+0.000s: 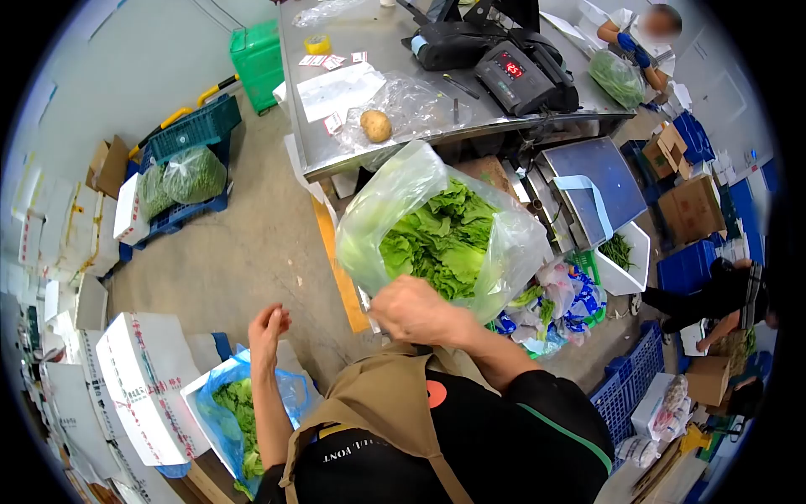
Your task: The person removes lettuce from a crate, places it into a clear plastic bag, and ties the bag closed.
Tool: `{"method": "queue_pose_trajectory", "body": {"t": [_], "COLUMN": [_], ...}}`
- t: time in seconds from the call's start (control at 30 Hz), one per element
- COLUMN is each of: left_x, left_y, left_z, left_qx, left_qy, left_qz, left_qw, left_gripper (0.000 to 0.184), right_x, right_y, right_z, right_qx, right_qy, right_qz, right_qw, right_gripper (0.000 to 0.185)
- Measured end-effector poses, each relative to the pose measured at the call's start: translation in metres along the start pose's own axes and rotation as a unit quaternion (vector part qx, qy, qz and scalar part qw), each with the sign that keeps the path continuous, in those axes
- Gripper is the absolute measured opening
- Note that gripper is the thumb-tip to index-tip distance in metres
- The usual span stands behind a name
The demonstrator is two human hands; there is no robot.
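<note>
A large clear plastic bag (pixel 374 210), its mouth wide, holds leafy green lettuce (pixel 445 231) in front of me, by the near edge of the steel table. My right hand (pixel 416 311) is closed in a fist at the bag's near rim and grips the plastic. What bears the bag's weight is hidden. Lower left, my left hand (pixel 269 328) hangs apart from the bag, fingers loosely bent, nothing visible in them. Below it, a white foam box (pixel 197 403) lined with a blue bag (pixel 290 391) contains more lettuce (pixel 239 420).
On the steel table (pixel 315 160) are a potato (pixel 375 126), labels, tape (pixel 317 44) and a lit scale display (pixel 514 76). A platform scale (pixel 596 193) and a basket of bags (pixel 554 307) stand right. Two people (pixel 646 42) work at right. White boxes (pixel 151 386) line the left.
</note>
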State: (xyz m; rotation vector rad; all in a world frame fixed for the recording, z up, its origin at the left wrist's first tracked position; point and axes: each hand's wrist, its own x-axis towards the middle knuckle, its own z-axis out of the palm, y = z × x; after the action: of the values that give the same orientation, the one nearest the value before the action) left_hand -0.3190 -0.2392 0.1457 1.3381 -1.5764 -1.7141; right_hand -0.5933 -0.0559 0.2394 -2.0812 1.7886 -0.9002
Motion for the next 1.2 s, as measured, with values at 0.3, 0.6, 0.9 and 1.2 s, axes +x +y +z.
{"method": "queue_pose_trajectory", "body": {"t": [0.3,0.6,0.9,1.2], "left_x": [-0.156,-0.376,-0.347,-0.144], "left_y": [-0.187,-0.355,-0.340,-0.146], "left_z": [-0.134,-0.232,-0.216,-0.175], "left_qx": [-0.013,0.081,0.122,0.001], "left_qy": [0.265,0.630,0.544,0.254], "left_qz": [-0.145,-0.253,-0.224,0.055], "left_qw": [0.953,0.730,0.799,0.966], "left_gripper": [0.025,0.029,0.023,0.024], "right_x": [0.100,0.118,0.105,0.097], "right_y": [-0.079,-0.213,-0.241,-0.195], "right_z": [0.152,0.258,0.333,0.214], "right_qx": [0.036,0.083,-0.007,-0.020], "right_qy": [-0.361,-0.516,-0.565,-0.140], "right_qz": [-0.159,-0.279,-0.290,-0.158], "right_qw": [0.918,0.805,0.772,0.977], "right_gripper": [0.023,0.032,0.028,0.029]}}
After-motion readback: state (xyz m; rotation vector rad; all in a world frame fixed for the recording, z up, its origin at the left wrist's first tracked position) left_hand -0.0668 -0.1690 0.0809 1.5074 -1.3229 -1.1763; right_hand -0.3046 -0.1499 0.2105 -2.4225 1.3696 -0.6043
